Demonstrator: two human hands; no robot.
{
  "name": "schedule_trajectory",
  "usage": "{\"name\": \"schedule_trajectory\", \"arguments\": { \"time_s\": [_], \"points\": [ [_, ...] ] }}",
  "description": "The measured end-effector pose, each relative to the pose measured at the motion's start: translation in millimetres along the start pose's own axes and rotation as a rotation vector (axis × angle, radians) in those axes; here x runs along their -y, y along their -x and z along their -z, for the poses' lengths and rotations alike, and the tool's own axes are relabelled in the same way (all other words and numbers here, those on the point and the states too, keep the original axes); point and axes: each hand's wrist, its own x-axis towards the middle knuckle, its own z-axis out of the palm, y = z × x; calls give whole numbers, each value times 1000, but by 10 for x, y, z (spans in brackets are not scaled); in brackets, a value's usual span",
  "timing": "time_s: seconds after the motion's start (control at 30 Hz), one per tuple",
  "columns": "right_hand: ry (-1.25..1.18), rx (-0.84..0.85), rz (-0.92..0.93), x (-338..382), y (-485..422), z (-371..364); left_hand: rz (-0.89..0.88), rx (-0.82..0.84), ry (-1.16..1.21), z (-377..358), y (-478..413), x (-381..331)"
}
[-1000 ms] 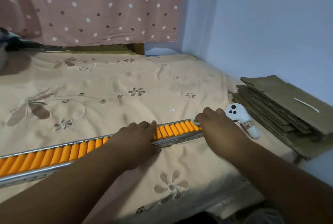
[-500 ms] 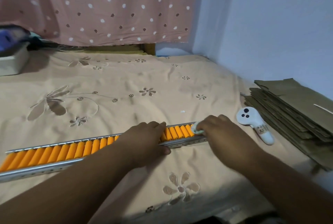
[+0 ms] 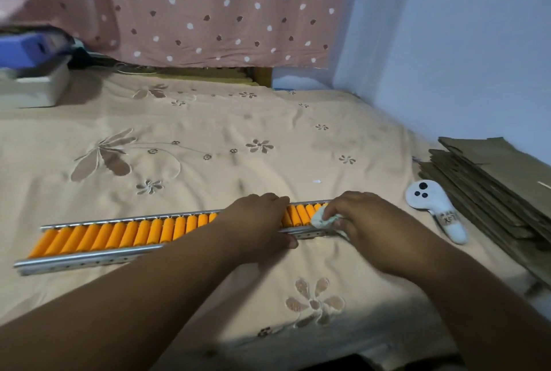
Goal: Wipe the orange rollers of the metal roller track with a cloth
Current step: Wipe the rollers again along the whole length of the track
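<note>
A long metal roller track (image 3: 86, 256) with a row of orange rollers (image 3: 125, 233) lies across the beige bedsheet. My left hand (image 3: 256, 223) presses down over the track right of its middle, fingers wrapped around both rails. My right hand (image 3: 366, 221) is at the track's right end, pinching a small white cloth (image 3: 323, 219) against the last rollers. A few rollers show between the two hands.
A white controller (image 3: 432, 209) lies right of the track. A stack of flattened brown cardboard (image 3: 495, 188) sits at the right by the blue wall. A blue-and-white box (image 3: 32, 72) stands at the back left under a dotted pink curtain.
The view has shifted, so the whole track now appears further right. The white cloth has become visible under my right hand's fingers on the end rollers. My left hand keeps its hold.
</note>
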Motion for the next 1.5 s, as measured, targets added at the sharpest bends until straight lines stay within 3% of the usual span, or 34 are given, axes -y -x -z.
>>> {"name": "schedule_trajectory", "arguments": {
  "time_s": [0.2, 0.37, 0.5, 0.67, 0.83, 0.97, 1.13, 1.33, 1.5],
  "points": [
    [-74, -263, -74, 219, -347, -84, 8, 6, 75, 16, 13, 15],
    [13, -220, -30, 376, -244, -414, 75, -20, 67, 19, 113, 101],
    [-29, -7, -32, 341, -168, -73, 106, -49, 32, 6, 151, 77],
    [-105, -198, -50, 559, -442, -152, 72, -21, 74, 48, 210, 151],
    [3, -193, 48, 760, -255, -464, 37, 10, -45, 22, 445, 377],
    [-35, 8, 25, 676, -184, -161, 64, 26, -66, 49, 655, 536],
    [-123, -221, -25, 828, -519, -208, 71, 49, -73, 40, 744, 678],
    [32, -212, 69, 1037, -326, -572, 82, 16, -93, -1, 869, 849],
    [-27, 46, 0, 999, -440, -186, 97, 31, -80, 45, 967, 945]
  ]
}}
